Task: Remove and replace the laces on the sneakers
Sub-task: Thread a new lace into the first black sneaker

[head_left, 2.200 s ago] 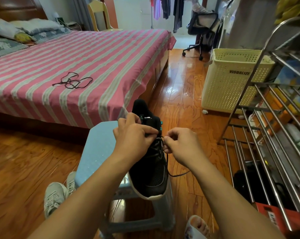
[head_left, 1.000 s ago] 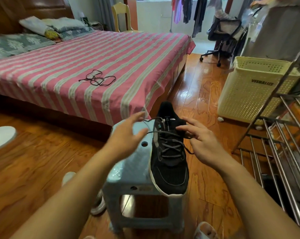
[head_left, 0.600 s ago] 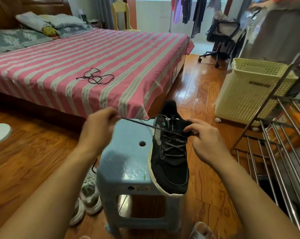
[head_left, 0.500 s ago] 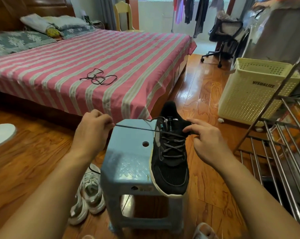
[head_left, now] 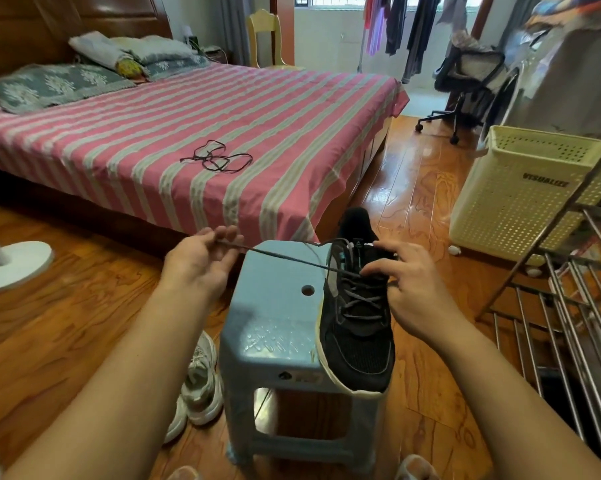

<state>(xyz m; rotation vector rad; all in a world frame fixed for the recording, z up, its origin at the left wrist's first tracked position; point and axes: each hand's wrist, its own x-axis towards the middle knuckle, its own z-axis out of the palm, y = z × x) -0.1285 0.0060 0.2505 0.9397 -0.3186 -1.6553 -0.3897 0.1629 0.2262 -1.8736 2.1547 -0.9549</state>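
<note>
The black sneaker lay on the right side of a pale blue plastic stool, its toe toward the person and jutting past the stool's near edge, its heel toward the bed. A dark lace ran taut from the upper eyelets out to the left across the stool top. The left hand pinched the free end of that lace between thumb and fingertips, palm turned up, just beyond the stool's left edge. The right hand rested on the shoe's right side by the tongue, its fingers curled over the upper lacing; whether it pinched the lace could not be made out. A second loose lace lay in a tangle on the striped bedsheet, well apart. White sneakers sat on the wooden floor left of the stool, a cream laundry basket stood right, and a metal rack was beside it.
</note>
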